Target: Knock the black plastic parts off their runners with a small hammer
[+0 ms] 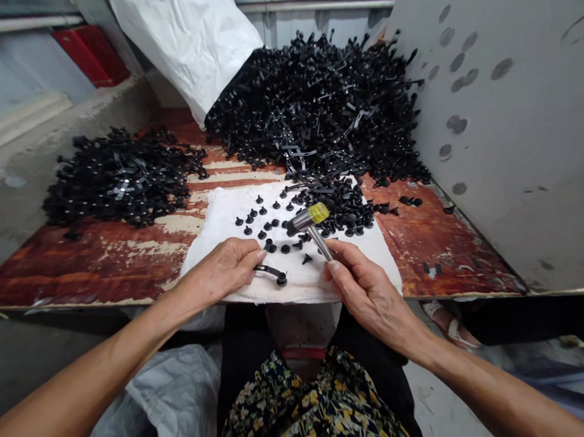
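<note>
1. The left hand, its back turned upward, pinches a black strip between thumb and fingers, above the near part of the white cloth; the gripped end is hidden.
2. The right hand closes its fingers around the hammer, whose handle end is hidden.
3. Beyond, crowded black caps are difficult to separate.
4. Farthest, a white sack is cut off above.

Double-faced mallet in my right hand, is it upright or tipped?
Tipped. The double-faced mallet in the right hand has a slanting handle, and its yellow face shows higher in view than its black face.
</note>
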`<action>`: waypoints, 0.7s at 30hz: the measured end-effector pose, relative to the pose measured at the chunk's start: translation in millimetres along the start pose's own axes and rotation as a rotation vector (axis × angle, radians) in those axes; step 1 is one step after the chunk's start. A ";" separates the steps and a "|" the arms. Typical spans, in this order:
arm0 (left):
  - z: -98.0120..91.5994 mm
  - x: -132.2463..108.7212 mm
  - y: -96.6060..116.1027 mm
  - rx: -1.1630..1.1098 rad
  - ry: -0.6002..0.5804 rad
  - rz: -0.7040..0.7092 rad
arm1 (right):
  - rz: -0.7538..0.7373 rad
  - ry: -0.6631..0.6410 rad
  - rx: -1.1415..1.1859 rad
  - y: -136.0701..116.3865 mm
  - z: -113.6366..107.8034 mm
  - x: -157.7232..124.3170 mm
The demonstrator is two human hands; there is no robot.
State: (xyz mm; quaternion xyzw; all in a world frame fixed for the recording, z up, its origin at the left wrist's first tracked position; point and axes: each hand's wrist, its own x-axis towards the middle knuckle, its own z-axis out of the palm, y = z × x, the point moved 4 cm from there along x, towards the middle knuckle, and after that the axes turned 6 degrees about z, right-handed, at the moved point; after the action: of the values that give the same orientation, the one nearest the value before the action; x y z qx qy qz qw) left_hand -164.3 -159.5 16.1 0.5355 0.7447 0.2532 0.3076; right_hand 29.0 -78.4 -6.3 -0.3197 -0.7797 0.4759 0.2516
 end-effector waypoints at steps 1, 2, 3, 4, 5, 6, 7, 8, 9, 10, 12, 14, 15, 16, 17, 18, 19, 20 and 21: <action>-0.7 0.8 0.3 0.010 -0.002 0.002 | -0.059 0.000 -0.050 -3.1 -0.1 1.4; -1.0 1.4 0.4 0.016 -0.005 0.005 | -0.124 0.000 -0.092 -6.4 0.1 2.9; -0.9 1.8 0.3 0.014 -0.008 0.010 | -0.191 0.000 -0.123 -9.7 0.6 4.4; -0.6 2.1 -0.2 0.003 -0.013 0.013 | -0.257 0.007 -0.145 -12.8 0.9 5.6; 0.2 2.3 -1.0 -0.015 -0.022 0.013 | -0.314 0.016 -0.165 -15.6 1.3 6.7; 1.0 2.4 -1.9 -0.039 -0.034 0.011 | -0.360 0.025 -0.186 -17.7 1.7 7.6; 1.9 2.5 -2.9 -0.064 -0.046 0.006 | -0.392 0.025 -0.214 -19.2 2.4 8.3; 2.7 2.7 -3.9 -0.090 -0.057 -0.001 | -0.410 0.016 -0.250 -20.0 3.4 8.9; 3.1 3.0 -4.7 -0.114 -0.064 -0.013 | -0.413 -0.004 -0.297 -20.1 4.7 9.4; 3.4 3.3 -5.4 -0.135 -0.071 -0.027 | -0.403 -0.033 -0.353 -19.6 6.2 9.7; 3.3 3.8 -6.4 -0.163 -0.081 -0.060 | -0.372 -0.088 -0.452 -18.6 8.5 9.4; 2.8 4.2 -6.5 -0.173 -0.093 -0.077 | -0.367 -0.107 -0.479 -20.2 9.0 7.7; 2.5 4.3 -6.2 -0.175 -0.095 -0.076 | -0.384 -0.091 -0.460 -22.5 8.3 6.5; 2.2 4.5 -5.9 -0.177 -0.096 -0.070 | -0.407 -0.062 -0.431 -25.1 7.0 5.2; 1.9 4.6 -5.5 -0.177 -0.097 -0.064 | -0.425 -0.029 -0.405 -27.3 5.7 4.2; 1.6 4.7 -5.4 -0.177 -0.094 -0.063 | -0.430 -0.007 -0.399 -28.5 4.8 3.8; 1.3 4.7 -5.5 -0.176 -0.091 -0.067 | -0.426 -0.008 -0.419 -28.6 4.9 3.8; 1.3 4.8 -5.7 -0.173 -0.091 -0.075 | -0.413 -0.028 -0.461 -27.7 5.7 4.5; 1.4 4.9 -6.0 -0.170 -0.095 -0.084 | -0.396 -0.062 -0.510 -26.2 6.8 5.4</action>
State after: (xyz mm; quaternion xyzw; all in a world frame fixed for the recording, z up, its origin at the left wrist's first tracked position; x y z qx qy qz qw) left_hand -168.3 -156.6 10.0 0.4874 0.7267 0.2766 0.3973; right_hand 13.8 -87.4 15.0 -0.1999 -0.9282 0.2166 0.2272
